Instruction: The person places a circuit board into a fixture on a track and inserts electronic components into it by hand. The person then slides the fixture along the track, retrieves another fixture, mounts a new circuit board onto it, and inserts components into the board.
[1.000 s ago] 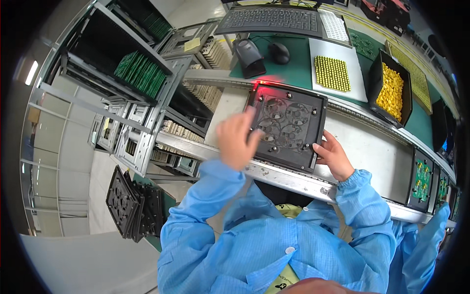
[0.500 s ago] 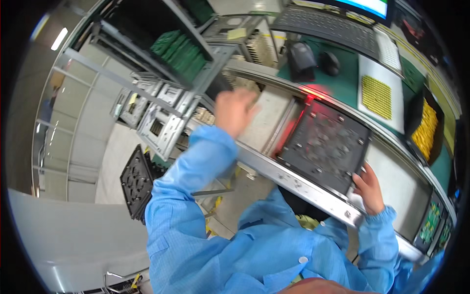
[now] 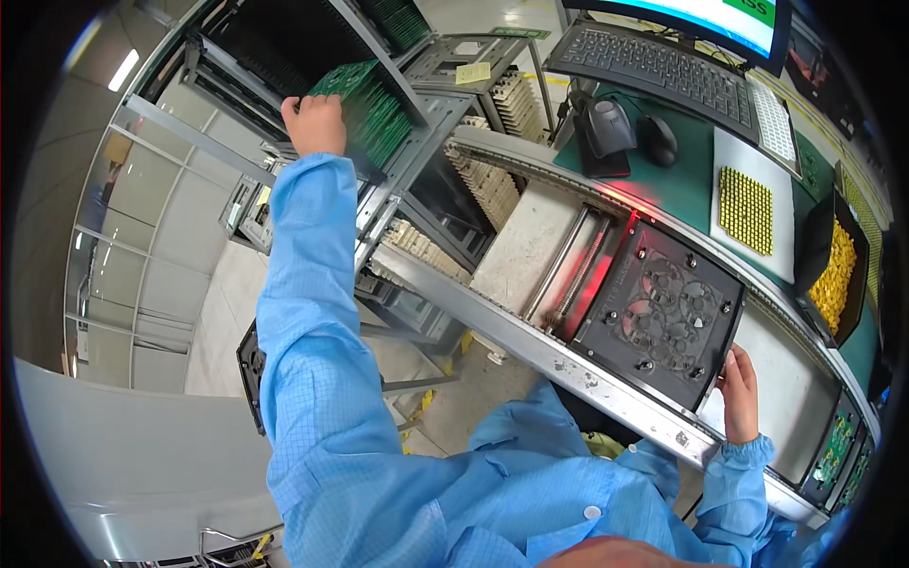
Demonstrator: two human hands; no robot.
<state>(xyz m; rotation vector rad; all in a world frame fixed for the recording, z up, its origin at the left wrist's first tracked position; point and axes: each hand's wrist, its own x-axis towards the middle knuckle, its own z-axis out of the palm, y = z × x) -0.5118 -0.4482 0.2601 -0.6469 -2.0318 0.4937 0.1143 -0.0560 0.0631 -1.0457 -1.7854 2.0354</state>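
My left hand [image 3: 317, 125] is stretched out to the metal magazine rack [image 3: 423, 123] at the upper left. Its bent fingers close at the near edge of a green circuit board [image 3: 352, 78], in a stack of several boards; the fingertips are partly hidden. On the conveyor rails lies a flat black fixture [image 3: 663, 312] with a clear cover and metal knobs, lit red along its left side. My right hand [image 3: 739, 393] grips this fixture's right edge, thumb and fingers closed round it.
A steel front rail [image 3: 606, 379] runs along the conveyor. Behind it are a scanner in its stand [image 3: 606, 133], a mouse [image 3: 655, 140], a keyboard [image 3: 653, 80] and a bin of yellow parts [image 3: 833, 270]. Green boards in a black carrier [image 3: 833, 445] sit at the right end.
My left hand has moved from beside the conveyor up and left to the boards in the rack. My right hand stays at the fixture's edge. The view has shifted slightly.
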